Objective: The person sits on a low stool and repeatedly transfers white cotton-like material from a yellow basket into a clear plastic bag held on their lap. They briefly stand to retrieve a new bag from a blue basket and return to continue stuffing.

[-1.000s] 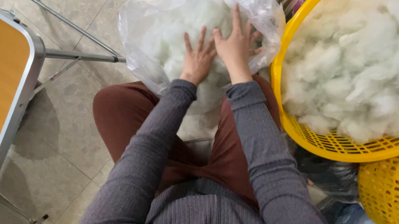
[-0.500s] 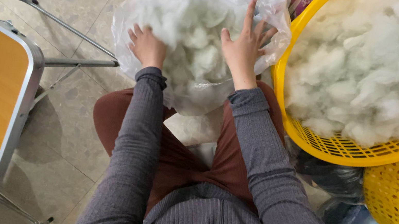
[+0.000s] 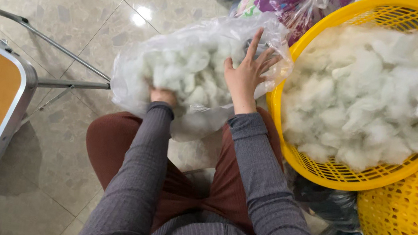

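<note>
Plastic bag [image 3: 193, 71] of white stuffing lies on our knees, beside the yellow basket [image 3: 290, 161]. Our right hand [image 3: 248, 74] presses it flat, fingers spread. Our left hand [image 3: 163, 96] is buried inside; its grip we cannot tell.

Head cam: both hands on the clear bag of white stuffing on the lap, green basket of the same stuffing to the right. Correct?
Not quite: the basket is yellow, not green, as the head view shows. The rest holds: the right hand lies flat on the clear bag of white stuffing on the lap, the left hand is pressed into its near side, and the basket to the right holds the same stuffing.
</note>
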